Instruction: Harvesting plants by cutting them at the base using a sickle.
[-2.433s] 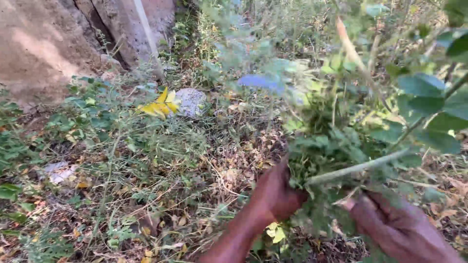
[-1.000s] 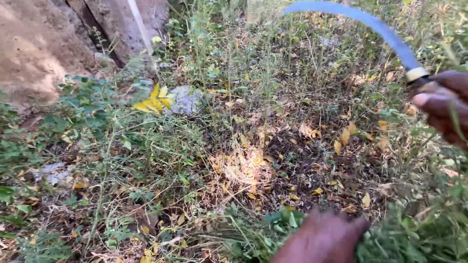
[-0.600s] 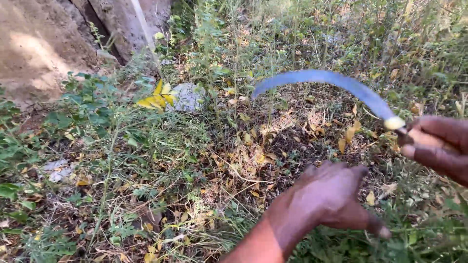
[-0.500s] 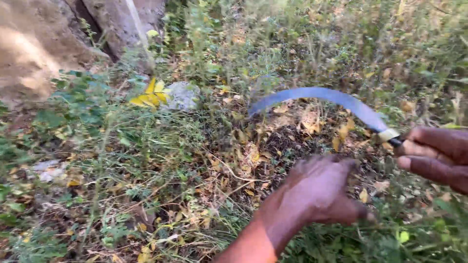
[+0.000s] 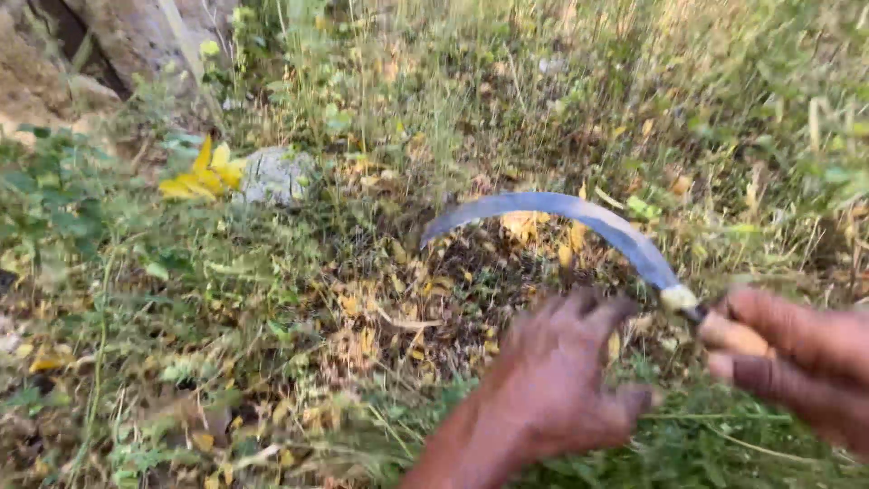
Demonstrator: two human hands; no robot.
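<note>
Right hand (image 5: 797, 362) clamped on the handle of a curved sickle (image 5: 579, 222), blade out over dry leaves & weeds (image 5: 299, 299); left hand (image 5: 561, 389) spread, holding nothing, just below the blade; prob. light, stiff, sharp-edged, so grip by handle only.

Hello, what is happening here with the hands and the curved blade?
A person is working outdoors over weedy ground. The right hand holds a sickle by its handle, with the curved blade stretched out to the left above dry leaves and grass. The left hand is low over the green plants at the bottom, with fingers bent; whether it has a grip on any stems is too blurred to tell. Farther left, a grey stone lies beside yellow leaves.
</note>
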